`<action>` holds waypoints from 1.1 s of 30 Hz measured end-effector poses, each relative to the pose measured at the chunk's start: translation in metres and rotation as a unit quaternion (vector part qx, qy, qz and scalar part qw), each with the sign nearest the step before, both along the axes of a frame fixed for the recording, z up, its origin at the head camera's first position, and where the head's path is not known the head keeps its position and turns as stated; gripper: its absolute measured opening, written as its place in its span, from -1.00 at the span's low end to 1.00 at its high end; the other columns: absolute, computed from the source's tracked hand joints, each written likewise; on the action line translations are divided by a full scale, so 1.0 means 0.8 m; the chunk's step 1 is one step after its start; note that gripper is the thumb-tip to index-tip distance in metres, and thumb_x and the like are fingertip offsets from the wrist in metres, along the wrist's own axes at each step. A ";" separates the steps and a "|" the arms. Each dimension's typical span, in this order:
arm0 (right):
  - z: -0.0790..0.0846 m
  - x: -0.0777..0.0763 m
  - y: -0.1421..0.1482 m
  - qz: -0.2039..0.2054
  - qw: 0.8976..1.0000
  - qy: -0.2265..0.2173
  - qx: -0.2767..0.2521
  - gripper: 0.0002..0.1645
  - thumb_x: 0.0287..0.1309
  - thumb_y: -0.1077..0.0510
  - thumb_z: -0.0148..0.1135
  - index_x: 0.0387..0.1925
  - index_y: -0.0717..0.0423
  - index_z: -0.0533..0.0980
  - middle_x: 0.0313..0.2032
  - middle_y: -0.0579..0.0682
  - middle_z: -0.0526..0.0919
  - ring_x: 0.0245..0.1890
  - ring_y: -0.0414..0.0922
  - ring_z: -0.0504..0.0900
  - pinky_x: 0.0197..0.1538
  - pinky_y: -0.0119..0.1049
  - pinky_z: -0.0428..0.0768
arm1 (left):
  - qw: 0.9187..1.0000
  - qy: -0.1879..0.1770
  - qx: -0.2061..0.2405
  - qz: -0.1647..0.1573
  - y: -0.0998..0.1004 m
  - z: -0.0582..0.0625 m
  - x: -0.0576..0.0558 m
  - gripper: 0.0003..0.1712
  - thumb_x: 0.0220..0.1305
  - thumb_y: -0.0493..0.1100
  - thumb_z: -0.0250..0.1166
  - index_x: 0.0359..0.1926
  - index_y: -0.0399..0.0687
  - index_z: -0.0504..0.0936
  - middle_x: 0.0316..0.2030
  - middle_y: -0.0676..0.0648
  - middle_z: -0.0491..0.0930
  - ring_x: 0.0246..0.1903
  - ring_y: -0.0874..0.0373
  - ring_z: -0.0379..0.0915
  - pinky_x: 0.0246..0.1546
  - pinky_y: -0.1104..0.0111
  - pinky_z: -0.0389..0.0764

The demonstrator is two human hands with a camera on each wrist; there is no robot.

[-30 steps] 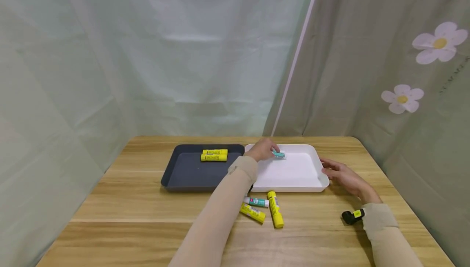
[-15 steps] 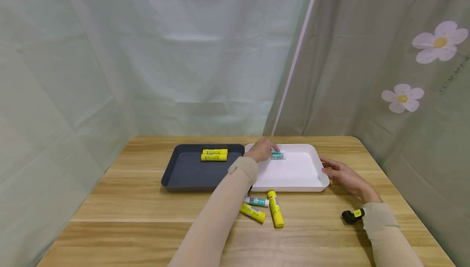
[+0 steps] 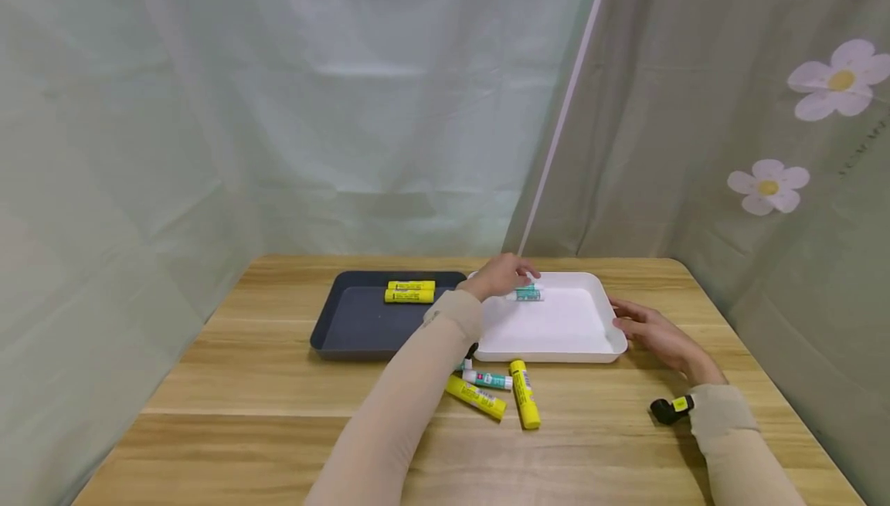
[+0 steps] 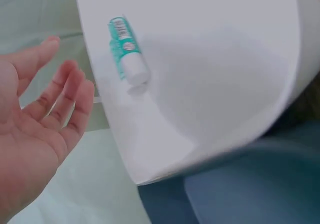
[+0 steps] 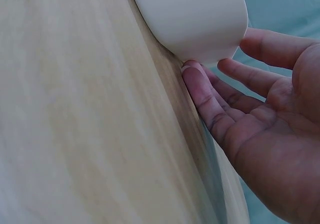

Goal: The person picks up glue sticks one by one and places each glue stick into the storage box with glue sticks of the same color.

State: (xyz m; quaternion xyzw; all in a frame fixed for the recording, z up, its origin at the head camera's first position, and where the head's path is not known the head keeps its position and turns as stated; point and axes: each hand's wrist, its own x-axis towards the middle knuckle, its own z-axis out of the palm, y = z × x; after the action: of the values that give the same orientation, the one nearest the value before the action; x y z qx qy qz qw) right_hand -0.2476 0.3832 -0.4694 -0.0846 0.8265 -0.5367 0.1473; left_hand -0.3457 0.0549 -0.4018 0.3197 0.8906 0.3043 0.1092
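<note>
My left hand (image 3: 499,276) hovers at the back left of the white tray (image 3: 556,328), its fingers parted and holding nothing. Just beside it, two teal-and-white glue sticks (image 4: 125,48) lie side by side in that tray, partly hidden by the fingers in the head view. At the tray's right side, my right hand (image 5: 260,114) touches the outer wall with relaxed fingertips. Two yellow glue sticks (image 3: 409,297) rest together in the dark grey tray (image 3: 348,336).
On the table in front of the trays lie a teal glue stick (image 3: 488,379), two yellow glue sticks (image 3: 524,395) and another teal one (image 3: 464,365) mostly covered by the left sleeve. Curtains (image 3: 389,104) hang behind the table (image 3: 278,413).
My left hand has let go of a teal glue stick, which now lies against another in the white tray, and has lifted slightly. The right hand stays against the tray.
</note>
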 end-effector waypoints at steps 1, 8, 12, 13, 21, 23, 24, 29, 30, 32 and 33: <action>0.000 0.000 0.000 0.000 1.000 -0.001 -0.001 -0.14 0.56 0.05 0.09 0.62 0.33 -0.03 0.58 0.41 -0.03 0.53 0.35 0.05 0.46 0.16 0.22 | 1.000 0.000 0.008 -0.008 -0.001 0.002 0.000 -0.70 0.57 -0.24 0.19 0.17 -0.07 0.74 0.06 -0.08 0.69 0.02 0.10 0.58 0.06 0.34 0.59; -0.001 -0.002 0.001 0.000 1.000 -0.007 -0.008 -0.12 0.56 0.05 0.10 0.63 0.31 -0.05 0.59 0.42 -0.06 0.53 0.36 0.03 0.48 0.31 0.11 | 0.998 -0.025 0.055 -0.036 -0.017 0.018 0.005 -0.68 0.59 -0.23 0.16 0.21 -0.08 0.70 0.17 -0.16 0.66 0.14 0.01 0.56 0.17 0.22 0.58; -0.002 -0.003 0.002 0.002 1.000 -0.009 -0.009 -0.12 0.56 0.05 0.10 0.63 0.30 -0.06 0.59 0.41 -0.08 0.54 0.36 0.02 0.48 0.31 0.10 | 0.997 -0.014 0.069 -0.037 -0.032 0.024 0.009 -0.67 0.59 -0.22 0.16 0.25 -0.06 0.68 0.18 -0.10 0.65 0.12 0.03 0.55 0.15 0.26 0.58; -0.002 -0.003 0.002 0.003 1.000 -0.008 -0.009 -0.12 0.56 0.05 0.10 0.63 0.30 -0.06 0.59 0.41 -0.08 0.54 0.36 0.02 0.48 0.30 0.11 | 0.997 -0.011 0.073 -0.037 -0.036 0.025 0.011 -0.66 0.59 -0.23 0.16 0.26 -0.08 0.67 0.18 -0.10 0.65 0.12 0.03 0.54 0.15 0.26 0.58; -0.005 -0.006 0.007 0.003 1.000 -0.003 -0.010 -0.12 0.55 0.04 0.12 0.63 0.31 -0.04 0.58 0.41 -0.02 0.53 0.33 0.06 0.20 -0.45 0.40 | 0.992 -0.019 0.120 -0.038 -0.068 0.027 0.022 -0.61 0.58 -0.18 0.18 0.33 -0.06 0.63 0.18 -0.09 0.64 0.05 0.04 0.58 0.05 0.31 0.61; -0.006 -0.007 0.007 0.003 1.000 -0.003 -0.013 -0.11 0.55 0.04 0.12 0.63 0.31 -0.04 0.58 0.42 -0.02 0.53 0.33 0.06 0.14 -0.53 0.40 | 0.991 -0.021 0.127 -0.038 -0.076 0.027 0.027 -0.60 0.58 -0.16 0.19 0.34 -0.04 0.63 0.20 -0.09 0.64 0.04 0.04 0.59 0.03 0.30 0.62; -0.006 -0.007 0.008 0.002 1.000 -0.002 -0.014 -0.11 0.55 0.04 0.12 0.63 0.32 -0.04 0.57 0.42 -0.01 0.52 0.33 0.07 0.13 -0.54 0.40 | 0.991 -0.021 0.130 -0.039 -0.080 0.027 0.030 -0.60 0.58 -0.16 0.20 0.34 -0.03 0.63 0.21 -0.10 0.63 0.04 0.04 0.59 0.03 0.29 0.62; -0.008 -0.007 0.007 0.002 1.000 -0.004 -0.016 -0.12 0.56 0.04 0.12 0.62 0.32 -0.04 0.57 0.43 0.01 0.52 0.32 0.09 0.13 -0.54 0.40 | 0.990 -0.016 0.134 -0.049 -0.101 0.024 0.046 -0.60 0.57 -0.16 0.20 0.33 -0.08 0.63 0.19 -0.11 0.64 0.09 0.05 0.57 0.12 0.26 0.59; -0.008 -0.007 0.007 0.001 1.000 -0.005 -0.016 -0.12 0.56 0.04 0.11 0.62 0.32 -0.04 0.57 0.43 0.01 0.51 0.32 0.09 0.13 -0.53 0.40 | 0.989 -0.016 0.135 -0.050 -0.105 0.023 0.050 -0.61 0.57 -0.17 0.20 0.32 -0.09 0.63 0.18 -0.11 0.65 0.10 0.06 0.57 0.13 0.26 0.59; -0.008 -0.008 0.006 0.003 1.000 -0.006 -0.016 -0.12 0.56 0.04 0.11 0.62 0.32 -0.04 0.57 0.43 0.00 0.51 0.32 0.09 0.13 -0.52 0.40 | 0.989 -0.014 0.135 -0.054 -0.113 0.020 0.058 -0.62 0.57 -0.17 0.20 0.30 -0.08 0.64 0.15 -0.09 0.66 0.08 0.07 0.58 0.12 0.27 0.59; -0.008 -0.008 0.006 0.004 1.000 -0.006 -0.017 -0.12 0.56 0.04 0.11 0.63 0.32 -0.05 0.57 0.43 0.00 0.51 0.32 0.09 0.14 -0.51 0.40 | 0.989 -0.017 0.135 -0.055 -0.117 0.018 0.062 -0.63 0.57 -0.17 0.21 0.30 -0.06 0.65 0.14 -0.09 0.66 0.07 0.08 0.58 0.10 0.27 0.59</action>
State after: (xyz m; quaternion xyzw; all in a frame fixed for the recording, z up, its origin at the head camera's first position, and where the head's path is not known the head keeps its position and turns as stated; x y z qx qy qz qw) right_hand -0.2539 0.3878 -0.4756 -0.0869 0.8161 -0.5504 0.1532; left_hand -0.2962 -0.0388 -0.3874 0.3746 0.8206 0.4206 0.0965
